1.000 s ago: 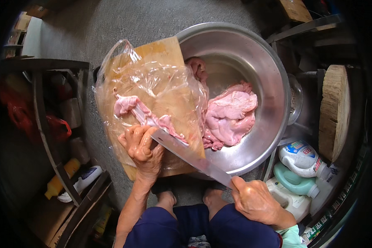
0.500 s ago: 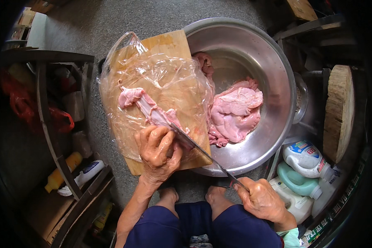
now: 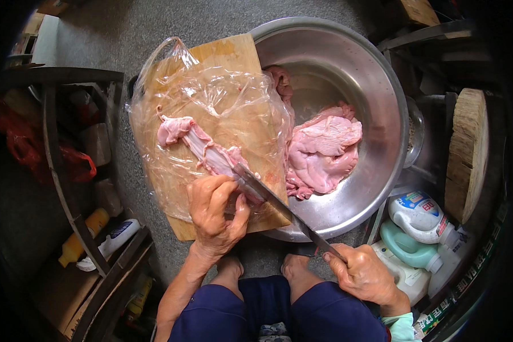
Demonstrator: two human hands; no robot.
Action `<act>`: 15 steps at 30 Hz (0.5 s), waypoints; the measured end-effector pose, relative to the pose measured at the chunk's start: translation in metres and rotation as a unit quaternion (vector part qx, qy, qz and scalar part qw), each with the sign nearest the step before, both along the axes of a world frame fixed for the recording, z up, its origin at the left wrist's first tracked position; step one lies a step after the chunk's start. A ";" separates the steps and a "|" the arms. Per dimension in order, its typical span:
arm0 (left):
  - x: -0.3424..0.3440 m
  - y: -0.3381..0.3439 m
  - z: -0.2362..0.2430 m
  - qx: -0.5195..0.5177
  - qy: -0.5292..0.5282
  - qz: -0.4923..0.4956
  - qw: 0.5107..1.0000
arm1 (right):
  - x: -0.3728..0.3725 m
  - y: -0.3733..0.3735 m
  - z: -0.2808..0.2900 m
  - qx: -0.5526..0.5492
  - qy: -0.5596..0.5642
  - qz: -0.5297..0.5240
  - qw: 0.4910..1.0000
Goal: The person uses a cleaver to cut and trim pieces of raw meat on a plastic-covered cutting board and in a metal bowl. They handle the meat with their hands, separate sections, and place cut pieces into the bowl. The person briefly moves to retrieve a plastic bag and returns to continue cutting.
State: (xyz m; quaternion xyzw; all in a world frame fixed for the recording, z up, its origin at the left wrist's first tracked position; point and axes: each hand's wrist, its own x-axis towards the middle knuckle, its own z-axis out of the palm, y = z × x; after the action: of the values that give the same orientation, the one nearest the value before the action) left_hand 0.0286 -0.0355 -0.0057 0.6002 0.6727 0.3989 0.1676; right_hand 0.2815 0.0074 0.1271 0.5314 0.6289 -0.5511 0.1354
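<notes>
A long strip of pale pink raw meat (image 3: 202, 147) lies slantwise on a clear plastic bag (image 3: 242, 117) spread over a wooden cutting board (image 3: 225, 52). My left hand (image 3: 215, 214) is closed on the strip's near end, fingers bent and thumb pressing. My right hand (image 3: 366, 275) grips the handle of a long knife (image 3: 285, 210). The blade reaches up and left, its tip end lying over the meat just beside my left fingers. Whether its edge is in the meat cannot be made out. A larger piece of pink raw meat (image 3: 325, 148) lies in a metal basin (image 3: 376, 142).
The board overlaps the basin's left rim. Dark shelving (image 3: 62, 165) stands on the left, holding a yellow bottle (image 3: 84, 236) and a red bag (image 3: 25, 145). At right are a thick wood slab (image 3: 466, 154), a white jug (image 3: 419, 216) and a green jug (image 3: 407, 245).
The knife has turned so more of its flat side shows, with its tip end still at the strip. My left fingers have shifted slightly on the meat. The whole view has moved a little.
</notes>
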 end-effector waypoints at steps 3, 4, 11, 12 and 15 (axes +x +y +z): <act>0.001 0.001 -0.001 -0.037 0.059 -0.009 0.998 | -0.001 -0.004 0.002 0.036 -0.006 0.040 0.999; 0.002 0.001 -0.001 -0.046 0.059 -0.012 0.997 | 0.000 -0.005 0.003 0.052 -0.006 0.055 0.997; -0.001 -0.003 -0.008 -0.009 0.046 -0.027 0.999 | 0.018 -0.012 0.011 0.097 -0.012 0.163 0.982; -0.001 -0.002 -0.006 -0.015 0.050 -0.027 0.998 | 0.019 -0.011 0.011 0.094 -0.012 0.167 0.981; -0.003 -0.002 -0.011 0.005 0.062 -0.034 0.997 | 0.019 -0.007 0.013 0.076 -0.020 0.185 0.980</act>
State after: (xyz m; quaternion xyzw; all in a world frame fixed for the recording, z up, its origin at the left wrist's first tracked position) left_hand 0.0257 -0.0380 -0.0165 0.6472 0.6588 0.3587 0.1358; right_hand 0.3006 0.0004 0.1396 0.4258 0.7532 -0.4566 0.2069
